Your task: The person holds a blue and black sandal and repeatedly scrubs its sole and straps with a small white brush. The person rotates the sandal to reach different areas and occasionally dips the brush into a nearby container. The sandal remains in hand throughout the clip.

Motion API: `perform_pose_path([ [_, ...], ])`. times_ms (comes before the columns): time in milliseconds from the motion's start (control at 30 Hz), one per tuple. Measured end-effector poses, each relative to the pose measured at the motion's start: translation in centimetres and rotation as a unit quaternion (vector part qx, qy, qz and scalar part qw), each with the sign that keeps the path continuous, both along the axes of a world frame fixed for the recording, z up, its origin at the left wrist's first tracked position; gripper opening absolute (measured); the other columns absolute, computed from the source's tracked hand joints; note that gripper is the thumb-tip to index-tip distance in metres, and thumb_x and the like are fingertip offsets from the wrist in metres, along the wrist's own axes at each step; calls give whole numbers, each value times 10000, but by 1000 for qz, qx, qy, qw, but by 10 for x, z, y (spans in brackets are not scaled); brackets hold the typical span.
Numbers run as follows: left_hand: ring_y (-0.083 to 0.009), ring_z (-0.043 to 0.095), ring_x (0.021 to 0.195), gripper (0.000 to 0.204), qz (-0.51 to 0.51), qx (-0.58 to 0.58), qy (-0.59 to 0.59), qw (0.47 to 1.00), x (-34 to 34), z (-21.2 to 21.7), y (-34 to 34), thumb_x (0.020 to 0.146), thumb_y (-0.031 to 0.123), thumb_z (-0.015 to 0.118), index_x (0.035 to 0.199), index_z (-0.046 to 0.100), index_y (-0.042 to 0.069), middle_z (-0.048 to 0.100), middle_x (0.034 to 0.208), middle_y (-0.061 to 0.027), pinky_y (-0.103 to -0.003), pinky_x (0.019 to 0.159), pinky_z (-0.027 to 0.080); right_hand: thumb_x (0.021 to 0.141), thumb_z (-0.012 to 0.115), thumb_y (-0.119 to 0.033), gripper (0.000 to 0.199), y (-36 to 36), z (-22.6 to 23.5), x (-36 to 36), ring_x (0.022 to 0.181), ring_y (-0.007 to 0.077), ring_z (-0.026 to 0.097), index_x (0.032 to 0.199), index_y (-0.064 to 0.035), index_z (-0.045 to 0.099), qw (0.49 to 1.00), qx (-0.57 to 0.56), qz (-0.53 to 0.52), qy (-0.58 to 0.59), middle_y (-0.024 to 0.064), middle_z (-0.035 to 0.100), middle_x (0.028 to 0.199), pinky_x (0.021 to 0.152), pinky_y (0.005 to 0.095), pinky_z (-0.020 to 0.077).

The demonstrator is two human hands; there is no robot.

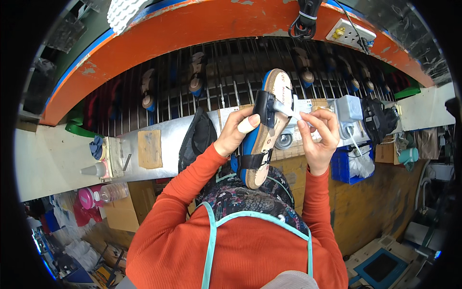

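My left hand (pixel 237 130) grips a sandal (pixel 262 156) by its side, the sole side turned up. The sandal has black straps folded over a tan insole edge, and a blue last shows beneath. White tape wraps my left thumb. My right hand (pixel 318 136) is closed in a pinch on a slim pale brush (pixel 284 110). The brush's whitish tip touches the sandal near the front black strap (pixel 263 109). Part of its handle is hidden by my fingers. Behind the sandal, close to my right hand, sits a small round grey pot (pixel 284 140).
A rack of metal rods (pixel 221 91) beyond the bench bears several sandals on lasts (pixel 196 72). An orange curved frame (pixel 216 21) spans above, with a power strip (pixel 350 34). Right: a pale container (pixel 349 108) and blue basket (pixel 342 166). Left: a black mesh bag (pixel 198 137) and brown pad (pixel 150 149).
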State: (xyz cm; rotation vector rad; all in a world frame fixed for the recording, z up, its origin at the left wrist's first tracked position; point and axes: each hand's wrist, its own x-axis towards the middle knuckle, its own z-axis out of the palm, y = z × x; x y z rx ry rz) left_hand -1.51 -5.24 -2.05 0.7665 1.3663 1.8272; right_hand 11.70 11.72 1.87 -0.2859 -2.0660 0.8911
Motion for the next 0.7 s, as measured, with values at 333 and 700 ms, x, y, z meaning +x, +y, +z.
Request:
perform_pose_path([
  [333,-142,650,803,679,-23,-34,-65,997,-3,-1,15,917,597,476,1183,603,-15,679,964,-102,-273,732,528,725,792,-94,212,7,2,19,735,149,557,932,-107,750,995,94,1,-38,16,609,880,763,295,370],
  [700,-123,649,882,671,19,35,-211,977,13,9,27,944,608,443,1281,521,33,650,1080,-84,-266,762,554,787,760,-88,156,-17,-9,30,631,105,476,942,-76,748,998,-15,-57,-35,19,615,863,636,245,376],
])
